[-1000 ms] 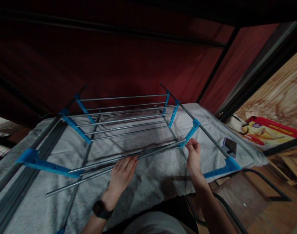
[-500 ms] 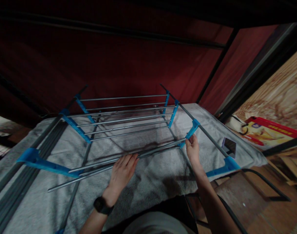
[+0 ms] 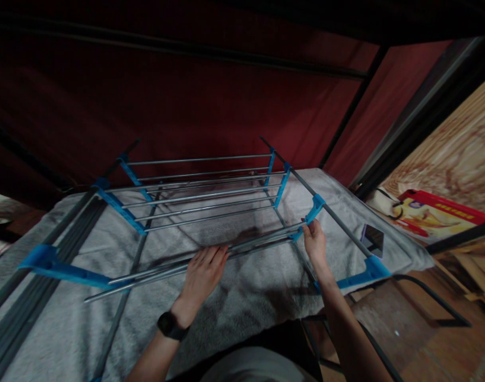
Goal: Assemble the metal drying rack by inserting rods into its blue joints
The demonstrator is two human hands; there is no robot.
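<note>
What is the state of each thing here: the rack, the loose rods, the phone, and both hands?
Drying rack: unfolded, on the grey towel.
Loose rods: far ends at a blue bracket, near ends free.
Phone: screen dark, flat on the towel.
Left hand: open, resting on the rods.
Right hand: fingers pinching rod ends at the bracket.

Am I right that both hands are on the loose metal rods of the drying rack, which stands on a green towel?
Not quite: the towel is grey, not green, as the head view shows. The left hand and right hand are indeed on the loose metal rods of the drying rack.
</note>
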